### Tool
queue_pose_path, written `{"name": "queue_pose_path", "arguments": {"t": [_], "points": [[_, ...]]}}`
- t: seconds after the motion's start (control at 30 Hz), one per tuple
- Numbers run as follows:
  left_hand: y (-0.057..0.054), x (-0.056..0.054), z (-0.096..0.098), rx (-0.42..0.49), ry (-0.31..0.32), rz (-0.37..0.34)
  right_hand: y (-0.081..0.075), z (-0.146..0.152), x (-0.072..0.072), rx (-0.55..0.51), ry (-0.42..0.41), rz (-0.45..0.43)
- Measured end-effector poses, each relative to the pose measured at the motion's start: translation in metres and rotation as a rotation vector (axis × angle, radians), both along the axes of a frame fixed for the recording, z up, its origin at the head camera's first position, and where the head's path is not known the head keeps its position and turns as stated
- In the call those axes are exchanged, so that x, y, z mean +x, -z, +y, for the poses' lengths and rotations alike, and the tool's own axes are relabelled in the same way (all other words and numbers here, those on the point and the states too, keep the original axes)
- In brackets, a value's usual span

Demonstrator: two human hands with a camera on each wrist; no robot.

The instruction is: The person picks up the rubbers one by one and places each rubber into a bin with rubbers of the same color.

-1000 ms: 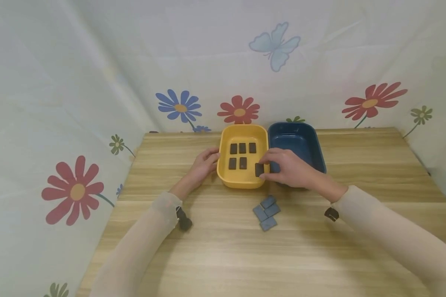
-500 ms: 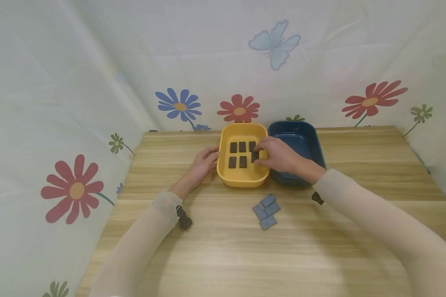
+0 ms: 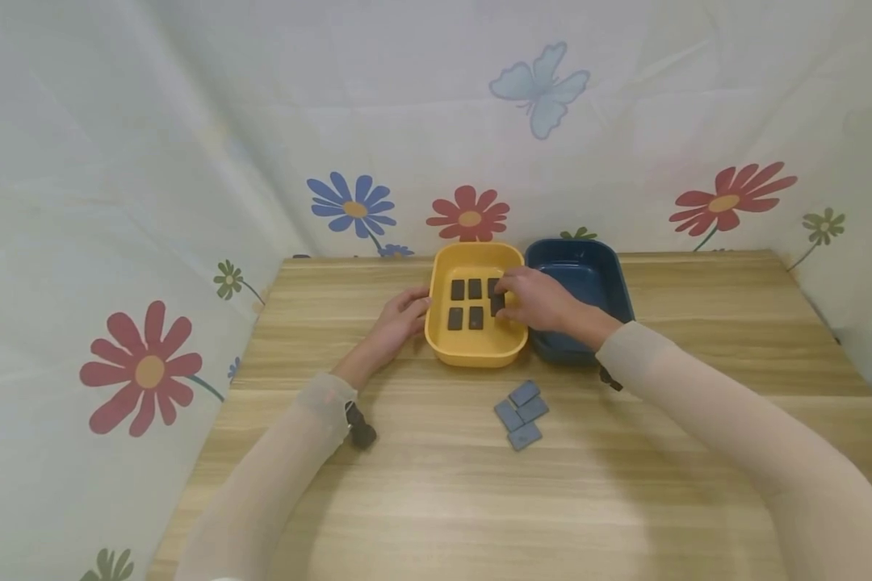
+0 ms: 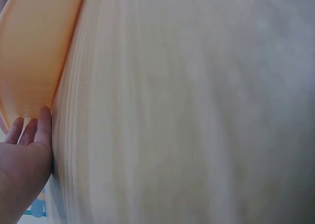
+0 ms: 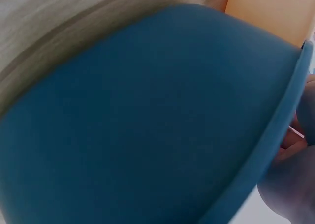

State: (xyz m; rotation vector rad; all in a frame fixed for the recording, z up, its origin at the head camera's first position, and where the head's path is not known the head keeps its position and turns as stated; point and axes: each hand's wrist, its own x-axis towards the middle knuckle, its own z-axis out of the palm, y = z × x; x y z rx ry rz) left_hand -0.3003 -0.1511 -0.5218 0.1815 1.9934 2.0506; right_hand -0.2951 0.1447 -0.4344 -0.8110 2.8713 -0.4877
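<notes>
A yellow tray (image 3: 472, 347) stands near the table's back edge, holding several dark rectangular tiles (image 3: 475, 317) laid in two rows. Inside its right part, my right hand (image 3: 541, 300) pinches another dark tile (image 3: 497, 305) between thumb and fingers, just in front of the back row's right-hand tile. Whether this tile touches the tray floor I cannot tell. My left hand (image 3: 395, 327) rests its extended fingers against the tray's left outer wall. In the left wrist view, those fingertips (image 4: 44, 118) touch the yellow wall. The right fingertips are hidden in the right wrist view.
A dark blue tray (image 3: 574, 278) stands against the yellow tray's right side, under my right wrist. Several grey-blue tiles (image 3: 530, 409) lie grouped on the wooden table (image 3: 436, 484) in front of the trays. A flowered cloth (image 3: 407, 121) hangs behind the table.
My right hand has carried the pinched tile from the yellow tray's front right wall back and slightly left, beside the row of tiles. The left hand stays against the tray.
</notes>
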Motion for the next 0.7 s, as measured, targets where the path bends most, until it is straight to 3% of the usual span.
{"name": "queue_pose_path", "arguments": {"t": [0.4, 0.7], "points": [[0.001, 0.003, 0.002, -0.02, -0.008, 0.011, 0.012, -0.003, -0.004, 0.029, -0.035, 0.032], [0.0, 0.003, 0.002, -0.006, -0.012, 0.013, 0.011, -0.005, -0.006, 0.063, -0.045, 0.029]]}}
